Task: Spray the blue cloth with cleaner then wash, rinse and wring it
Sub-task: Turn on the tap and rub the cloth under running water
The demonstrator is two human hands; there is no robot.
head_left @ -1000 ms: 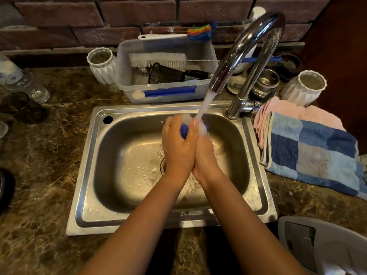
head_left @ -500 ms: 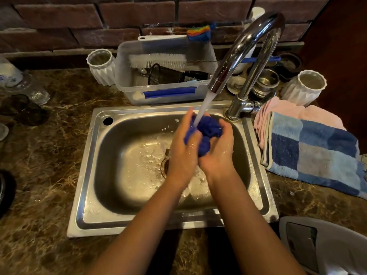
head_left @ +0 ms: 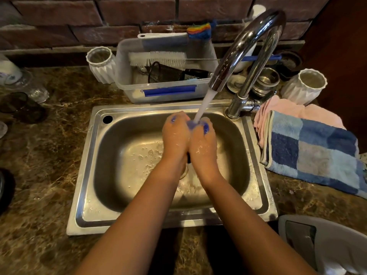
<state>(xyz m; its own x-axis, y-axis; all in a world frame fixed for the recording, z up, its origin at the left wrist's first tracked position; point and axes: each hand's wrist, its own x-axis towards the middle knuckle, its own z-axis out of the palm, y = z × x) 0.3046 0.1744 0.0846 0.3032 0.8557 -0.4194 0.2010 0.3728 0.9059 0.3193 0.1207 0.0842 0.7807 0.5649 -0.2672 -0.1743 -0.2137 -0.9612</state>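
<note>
The blue cloth (head_left: 206, 128) is bunched up between my two hands over the steel sink (head_left: 87, 165); only small patches of it show. My left hand (head_left: 174, 135) and my right hand (head_left: 202, 143) press side by side, both closed tightly around the cloth. A stream of water from the chrome faucet (head_left: 250, 46) lands on the cloth right between my fingers. Both hands are wet and shiny. Water droplets and foam lie on the sink floor.
A clear plastic bin (head_left: 127, 76) with brushes stands behind the sink. White ribbed cups (head_left: 102, 64) (head_left: 304, 86) sit left and right of it. A blue checked towel (head_left: 313, 151) over a pink cloth (head_left: 294, 110) lies right of the sink. Glassware (head_left: 29, 86) is at far left.
Half a second ago my hands were spread apart with the cloth exposed between them; now they have closed together around it and squeeze it under the stream.
</note>
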